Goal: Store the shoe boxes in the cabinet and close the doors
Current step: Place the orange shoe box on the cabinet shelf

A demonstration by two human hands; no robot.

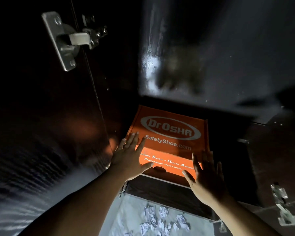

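Shoe box: an orange shoe box (169, 138), printed "Dr.OSHA" and "SafetyShoe.com", is seen lying flat on a shelf inside the dark cabinet (211, 57), its front face just at the shelf's front edge (160, 180).
Left hand: the left hand (129, 157) is laid on the box's front left corner, fingers straight over the lid and the thumb across the front face; the grip is spread, nothing is clasped.
Right hand: the right hand (207, 178) is set against the box's front right corner with fingers straight and fanned; the grip is spread flat.
Cabinet doors: the left door (32, 108) is seen standing open, its metal hinge (70, 40) visible; further hinges (283, 205) are seen at the lower right.
Below: crumpled paper (160, 220) is seen lying on a pale surface under the shelf.
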